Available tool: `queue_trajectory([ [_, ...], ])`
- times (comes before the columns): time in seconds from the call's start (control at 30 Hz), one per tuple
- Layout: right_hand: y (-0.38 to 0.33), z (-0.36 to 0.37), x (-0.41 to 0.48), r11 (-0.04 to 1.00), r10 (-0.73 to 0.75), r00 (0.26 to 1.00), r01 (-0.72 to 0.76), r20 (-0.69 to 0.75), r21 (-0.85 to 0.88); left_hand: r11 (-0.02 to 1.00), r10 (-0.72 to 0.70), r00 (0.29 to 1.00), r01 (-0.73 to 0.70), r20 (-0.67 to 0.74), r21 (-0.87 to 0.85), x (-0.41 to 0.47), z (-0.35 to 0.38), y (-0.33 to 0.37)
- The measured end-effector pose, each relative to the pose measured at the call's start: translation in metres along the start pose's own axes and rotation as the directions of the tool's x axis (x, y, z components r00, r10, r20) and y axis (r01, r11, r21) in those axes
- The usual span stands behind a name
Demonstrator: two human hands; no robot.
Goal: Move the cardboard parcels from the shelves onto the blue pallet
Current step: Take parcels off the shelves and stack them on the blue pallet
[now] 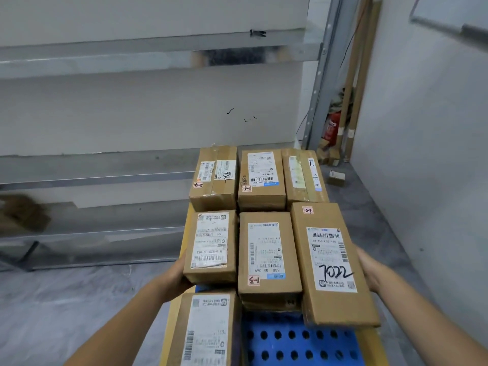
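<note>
A blue perforated pallet point(290, 339) lies low in the head view and carries several brown cardboard parcels with white labels. Three parcels point(261, 178) stand in its far row. In front of them runs a row of three: a left parcel point(211, 247), a middle parcel marked 1-3 point(268, 254) and a larger right parcel marked 7022 point(332, 262). My left hand point(174, 273) presses on the outer side of the left parcel. My right hand point(369, 268) presses on the outer side of the large parcel. Another parcel point(206, 331) lies nearest me on the left.
Grey metal shelves point(105, 175) run along the left, with one blurred parcel point(23, 212) on a low shelf. A yellow edge point(188, 223) borders the pallet. In the far corner stand a red fire extinguisher point(332, 128) and cardboard tubes point(353, 88); a small box point(336, 177) lies on the floor.
</note>
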State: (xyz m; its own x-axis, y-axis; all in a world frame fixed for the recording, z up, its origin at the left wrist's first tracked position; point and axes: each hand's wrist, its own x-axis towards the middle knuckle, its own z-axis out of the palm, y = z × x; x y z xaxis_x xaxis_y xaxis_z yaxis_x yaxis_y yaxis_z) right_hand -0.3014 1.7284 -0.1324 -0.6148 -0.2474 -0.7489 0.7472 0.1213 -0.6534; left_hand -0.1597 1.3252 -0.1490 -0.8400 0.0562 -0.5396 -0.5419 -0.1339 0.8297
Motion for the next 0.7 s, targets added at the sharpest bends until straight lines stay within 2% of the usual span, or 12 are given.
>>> queue_trajectory([
  [0.07,-0.008,-0.006,-0.004,0.994,-0.001,1.000,-0.002,-0.028,-0.112,0.998,-0.005,1.000,0.004,0.011,0.064,-0.002,-0.006,0.002],
  [0.13,-0.023,-0.013,0.000,0.977,-0.061,0.993,0.038,-0.103,-0.211,0.981,-0.031,0.989,0.058,-0.148,0.184,0.002,-0.017,0.010],
  [0.23,-0.059,-0.015,0.014,0.980,-0.153,0.960,0.117,-0.234,-0.162,0.922,0.046,0.890,0.138,-0.453,0.363,0.026,-0.040,0.036],
  [0.33,-0.093,-0.007,0.030,0.983,-0.168,0.956,0.145,-0.240,-0.112,0.928,0.153,0.818,0.074,-0.554,0.365,0.052,-0.054,0.075],
  [0.4,-0.104,-0.002,0.042,0.979,-0.149,0.967,0.115,-0.206,-0.166,0.960,0.142,0.832,0.017,-0.536,0.279,0.070,-0.059,0.093],
  [0.47,-0.110,0.003,0.052,0.978,-0.116,0.975,0.078,-0.191,-0.195,0.969,0.093,0.883,0.026,-0.460,0.246,0.086,-0.059,0.100],
  [0.57,-0.116,0.007,0.069,0.972,-0.088,0.988,0.058,-0.123,-0.229,0.973,0.064,0.966,-0.005,-0.251,0.230,0.102,-0.056,0.104],
  [0.7,-0.123,0.010,0.089,0.980,-0.070,0.994,0.052,-0.085,-0.193,0.995,0.073,0.996,-0.068,-0.057,0.073,0.112,-0.051,0.108],
])
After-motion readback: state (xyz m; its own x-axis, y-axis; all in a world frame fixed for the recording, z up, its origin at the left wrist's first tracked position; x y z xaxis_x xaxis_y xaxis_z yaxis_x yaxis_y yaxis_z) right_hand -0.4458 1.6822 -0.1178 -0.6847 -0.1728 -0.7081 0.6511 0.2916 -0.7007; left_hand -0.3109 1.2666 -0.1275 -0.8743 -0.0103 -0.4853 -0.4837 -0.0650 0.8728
